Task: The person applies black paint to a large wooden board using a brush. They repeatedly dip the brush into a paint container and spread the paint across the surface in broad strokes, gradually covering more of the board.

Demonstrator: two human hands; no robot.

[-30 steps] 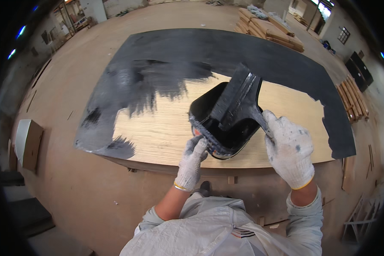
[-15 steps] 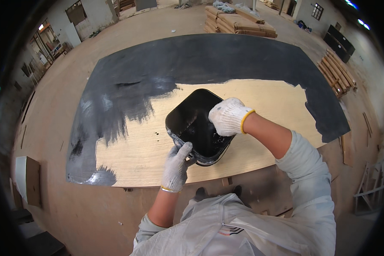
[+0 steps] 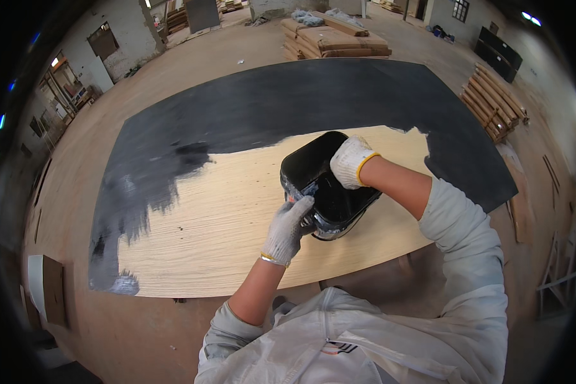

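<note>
Half-black wooden board (image 3: pixel 237 198): underneath grip
White-gloved left hand (image 3: pixel 288 229): clasping black plastic bucket (image 3: pixel 333 225); stiff rim likely best
White-gloved right hand (image 3: pixel 353 162): curled, contents unclear

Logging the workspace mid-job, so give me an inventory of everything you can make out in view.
Board: one, pale wood partly coated dark grey, before the person
Tub: one, black, above the board
Stacked packages: one pile, brown, beyond the board
Plastic wrap: count unclear, bluish, on the pile
Long bundle: one, brown, floor at right
Dark panelling: count unclear, black, right wall
Box: one, white and brown, floor at left
Frame: one, pale, lower right
Left hand: one, white glove, gripping the tub's rim
Right hand: one, white glove, curled over the tub, grip hidden
Sleeves: two, pale grey, forearms
</note>
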